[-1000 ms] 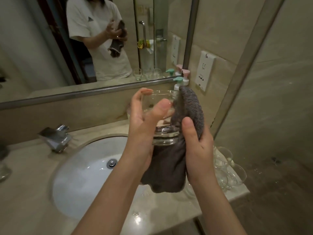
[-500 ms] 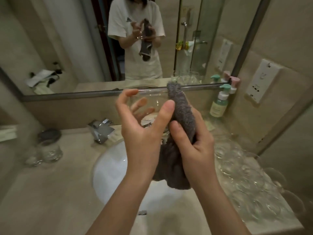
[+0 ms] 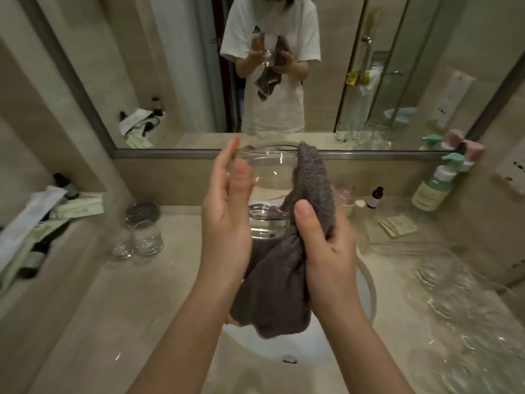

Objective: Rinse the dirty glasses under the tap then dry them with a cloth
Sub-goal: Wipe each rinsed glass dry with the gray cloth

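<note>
Glasses [image 3: 136, 237] wait left on the worktop [image 3: 85, 308]. Left hand [image 3: 227, 220], fingers straighter than a second ago, steadies the glass [image 3: 267, 194] over the basin; right hand [image 3: 321, 245] grips the cloth [image 3: 284, 280], now wiping its side: drying nearly done.

My head swung left and tipped down, so the mirror [image 3: 170, 81] came square on and the sink [image 3: 366, 294] slid under my wrists. The glass [image 3: 267, 194] rose higher in front of me. My left hand [image 3: 227, 217] flattened: the fingers [image 3: 224, 163] that had been spread and curled straightened up along the glass's side. My right hand [image 3: 321, 245] slid lower on the cloth [image 3: 284, 280], thumb moving up against the glass's base, and more cloth poked above the rim.
</note>
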